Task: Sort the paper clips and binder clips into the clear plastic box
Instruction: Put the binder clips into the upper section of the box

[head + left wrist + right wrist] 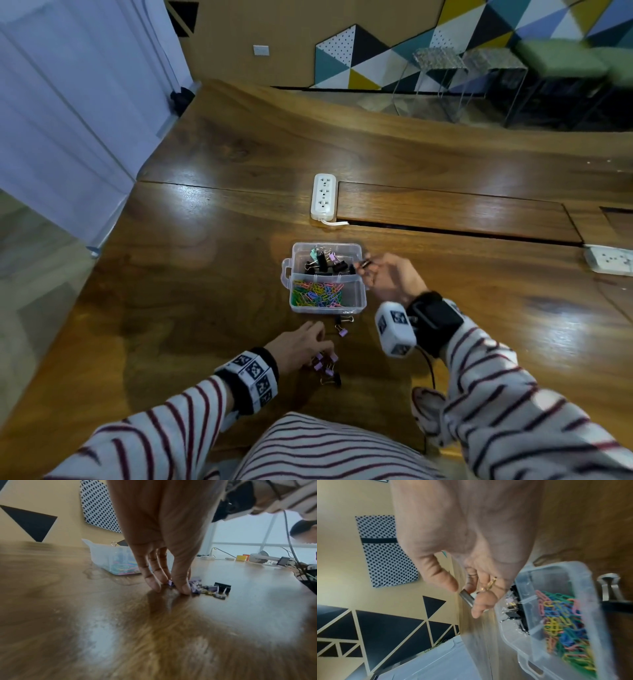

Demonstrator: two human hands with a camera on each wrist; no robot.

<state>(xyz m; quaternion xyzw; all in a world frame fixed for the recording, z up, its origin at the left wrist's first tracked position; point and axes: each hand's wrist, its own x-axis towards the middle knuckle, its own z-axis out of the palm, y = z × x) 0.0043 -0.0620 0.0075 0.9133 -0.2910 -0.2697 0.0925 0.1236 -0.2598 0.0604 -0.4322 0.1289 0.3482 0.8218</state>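
The clear plastic box [359, 303] stands mid-table. Its far compartment holds binder clips [325, 263], its near one coloured paper clips [317, 294]. My right hand [363, 270] hovers at the box's right rim and pinches a black binder clip [467, 599] between thumb and fingers; a gold wire handle [490, 584] shows among the fingers. My left hand [169, 589] reaches down to a small pile of purple and black binder clips [328, 369] near the table's front, its fingertips [154, 584] closed round a purple clip [170, 583]. A black clip [222, 586] lies beside it.
Two more binder clips [343, 324] lie just in front of the box. A white power strip [323, 195] sits beyond it beside a long hatch panel [455, 212]. A second strip [609, 260] is at the right edge. A cable hangs from my right wrist.
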